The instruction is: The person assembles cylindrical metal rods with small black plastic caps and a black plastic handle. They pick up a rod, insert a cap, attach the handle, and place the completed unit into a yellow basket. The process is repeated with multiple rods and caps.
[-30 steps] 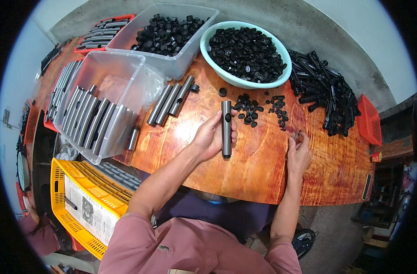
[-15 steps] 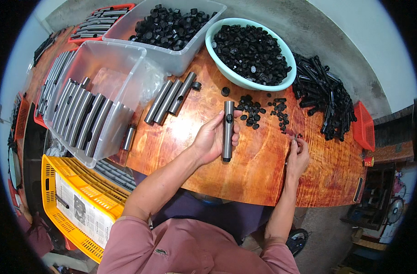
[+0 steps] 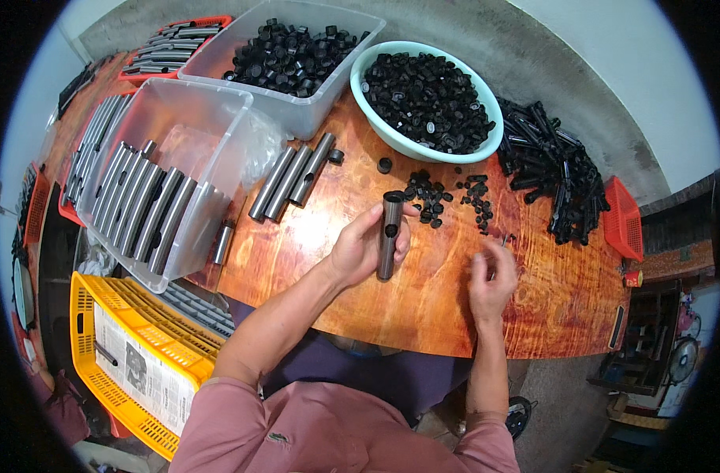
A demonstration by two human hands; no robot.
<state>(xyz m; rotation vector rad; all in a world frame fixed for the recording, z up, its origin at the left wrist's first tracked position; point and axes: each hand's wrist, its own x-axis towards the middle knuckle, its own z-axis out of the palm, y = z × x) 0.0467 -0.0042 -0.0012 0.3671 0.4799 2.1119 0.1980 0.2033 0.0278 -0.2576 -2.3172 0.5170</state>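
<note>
My left hand (image 3: 360, 248) is wrapped round a metal tube (image 3: 387, 256), held nearly upright above the table. The tube's open top end faces me, and a dark round hole shows in its side. To its right, my right hand (image 3: 494, 280) is raised with its fingers curled in; anything between them is too small or hidden to make out. Tiny dark bits (image 3: 508, 239) lie just beyond its fingertips. Small black oval pieces (image 3: 429, 206) are scattered past the tube, with more small black parts (image 3: 476, 193) beside them.
Three metal tubes (image 3: 290, 183) lie left of my hands, near a clear bin (image 3: 241, 110) of tubes. Behind stand a clear bin of black caps (image 3: 297, 59) and a light-blue basin (image 3: 423, 154) of black parts. Black rods (image 3: 561, 173) are heaped right; a yellow basket (image 3: 84, 339) stands front left.
My right hand has drawn back to the left, away from the small bits on the table. The tube in my left hand has tipped so that its open top end now shows.
</note>
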